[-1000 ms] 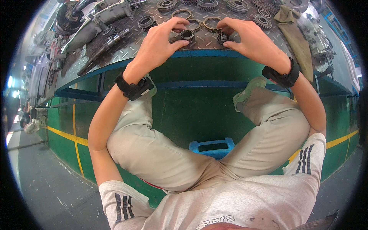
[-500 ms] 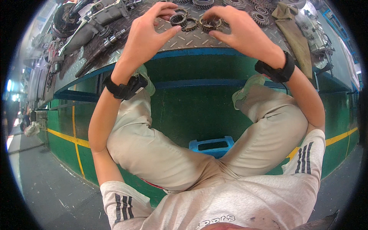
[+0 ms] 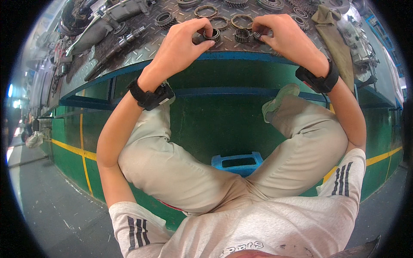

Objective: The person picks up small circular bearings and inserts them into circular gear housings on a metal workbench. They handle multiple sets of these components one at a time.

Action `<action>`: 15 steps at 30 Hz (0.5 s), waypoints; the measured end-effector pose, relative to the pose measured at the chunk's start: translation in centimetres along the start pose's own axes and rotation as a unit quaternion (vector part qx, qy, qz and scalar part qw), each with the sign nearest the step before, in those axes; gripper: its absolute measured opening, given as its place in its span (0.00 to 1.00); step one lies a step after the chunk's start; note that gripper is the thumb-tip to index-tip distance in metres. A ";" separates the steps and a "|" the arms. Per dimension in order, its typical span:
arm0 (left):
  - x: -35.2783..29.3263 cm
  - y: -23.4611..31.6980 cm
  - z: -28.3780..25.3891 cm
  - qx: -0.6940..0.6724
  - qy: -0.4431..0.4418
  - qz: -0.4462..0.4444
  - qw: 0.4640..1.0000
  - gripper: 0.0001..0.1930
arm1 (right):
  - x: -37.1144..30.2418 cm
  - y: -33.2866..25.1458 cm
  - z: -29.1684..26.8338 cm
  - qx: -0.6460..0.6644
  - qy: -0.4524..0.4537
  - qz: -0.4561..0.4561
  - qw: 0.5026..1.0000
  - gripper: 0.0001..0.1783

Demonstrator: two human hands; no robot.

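Note:
My left hand [image 3: 185, 41] is closed, thumb and fingers pinching a dark ring-shaped needle bearing [image 3: 213, 36] near the table's front edge. To its right a second needle bearing [image 3: 242, 36] stands by itself on the patterned metal plate. My right hand [image 3: 284, 36] is also closed, its fingertips on a small dark ribbed piece [image 3: 257, 35], probably another needle bearing, mostly hidden by the fingers. Just behind the hands lie thin brass-coloured rings, one at the right [image 3: 242, 21] and one farther back [image 3: 205, 11], with a darker toothed ring [image 3: 220, 23] between them.
A toothed gear ring [image 3: 164, 19] sits left of my left hand. Farther left are a long shaft [image 3: 116, 51] and a grey metal housing [image 3: 109, 26]. Several gears line the back. An olive cloth [image 3: 335, 47] hangs over the right edge. A blue stool [image 3: 236, 161] is below.
Both hands have come nearer the table's front edge and moved rightward. The needle bearing in my left hand has moved right and nearer. A needle bearing now stands uncovered between the hands.

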State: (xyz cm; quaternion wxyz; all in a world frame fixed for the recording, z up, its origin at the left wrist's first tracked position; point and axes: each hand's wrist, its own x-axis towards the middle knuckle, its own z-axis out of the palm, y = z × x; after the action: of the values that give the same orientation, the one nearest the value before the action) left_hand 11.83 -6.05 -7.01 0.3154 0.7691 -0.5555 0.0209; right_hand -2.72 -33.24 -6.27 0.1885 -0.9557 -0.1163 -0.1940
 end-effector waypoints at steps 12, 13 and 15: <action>0.7 -0.1 -0.9 0.029 0.088 0.062 0.994 0.12 | 0.8 -2.3 -2.0 0.037 -0.029 0.031 0.998 0.13; 0.8 0.3 -1.0 0.035 0.117 0.058 0.991 0.12 | 1.0 -2.3 -2.0 0.027 0.010 -0.002 1.000 0.14; 0.8 1.2 -1.3 0.039 0.151 0.037 0.987 0.12 | 2.0 -4.1 -2.5 0.058 0.001 0.057 0.997 0.19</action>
State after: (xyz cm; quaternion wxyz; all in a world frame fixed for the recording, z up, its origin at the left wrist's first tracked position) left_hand 11.53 -6.24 -5.11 0.3643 0.7476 -0.5285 0.1705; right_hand -2.92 -30.26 -2.00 0.2545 -0.9480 -0.0720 -0.1770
